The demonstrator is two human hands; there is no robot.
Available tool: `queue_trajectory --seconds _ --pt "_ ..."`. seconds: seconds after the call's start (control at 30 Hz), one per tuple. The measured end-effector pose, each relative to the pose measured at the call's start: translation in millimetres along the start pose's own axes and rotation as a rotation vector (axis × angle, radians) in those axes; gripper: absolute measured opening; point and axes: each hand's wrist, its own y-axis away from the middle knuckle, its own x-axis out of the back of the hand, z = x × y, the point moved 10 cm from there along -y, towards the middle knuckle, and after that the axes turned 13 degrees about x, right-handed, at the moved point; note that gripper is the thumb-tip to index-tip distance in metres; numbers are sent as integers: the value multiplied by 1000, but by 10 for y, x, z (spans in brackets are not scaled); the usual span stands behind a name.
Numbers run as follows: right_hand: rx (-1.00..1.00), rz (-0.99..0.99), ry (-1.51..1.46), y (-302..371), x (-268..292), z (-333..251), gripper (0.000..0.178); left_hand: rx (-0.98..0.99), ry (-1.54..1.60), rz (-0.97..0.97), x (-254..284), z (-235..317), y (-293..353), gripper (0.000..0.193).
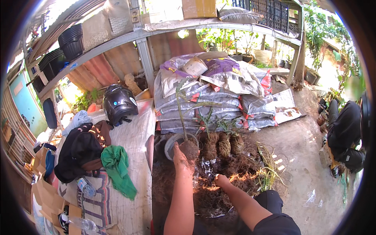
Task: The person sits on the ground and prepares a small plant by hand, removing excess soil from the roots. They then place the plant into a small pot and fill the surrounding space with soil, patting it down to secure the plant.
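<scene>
My left hand [183, 162] is wrapped round the soil-covered root ball of a potted-type plant [188, 149], whose thin stem rises upright towards the stacked sacks. Just behind it stands a round grey pot [169, 149], and I cannot tell whether the root ball touches its rim. Lower and to the right, my right hand [222, 181] is closed over the loose soil and roots [235, 182]. Something small and dark shows at its fingers, too unclear to name. Beyond the hands, several plants with wrapped, fibrous root balls [224, 147] stand in a row.
Filled sacks [203, 105] are piled behind the plants. On the left, a platform [137, 137] bears a black helmet [119, 103], dark clothes [80, 156], a green cloth [117, 168] and a plastic bottle [86, 187]. Pulled stems [270, 168] lie right; another person [346, 133] sits at far right.
</scene>
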Motion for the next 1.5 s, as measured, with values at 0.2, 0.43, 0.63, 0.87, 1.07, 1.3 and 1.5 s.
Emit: queue_trajectory --seconds 0.2,0.43,0.63,0.87,1.07,1.3,1.5 --pt "129 -88 -63 -246 303 -167 28 27 -27 -8 15 -21 94 48" --pt "212 -90 -685 -412 1217 -881 22 57 -50 -1 -37 -176 228 48" --pt "359 99 -1163 231 2276 -1546 29 131 -78 -17 -138 -566 247 47" --pt "279 206 -1551 709 2723 -1815 30 179 -126 -99 -218 -700 119 42" --pt "531 342 -1411 535 2713 -1847 43 169 -185 -41 -364 -900 111 44" --pt "756 290 -614 1007 2619 -2414 53 126 -227 -49 -399 -985 55 50" --pt "771 359 -1077 837 3002 -2137 49 296 -324 -113 -660 -1078 227 46"
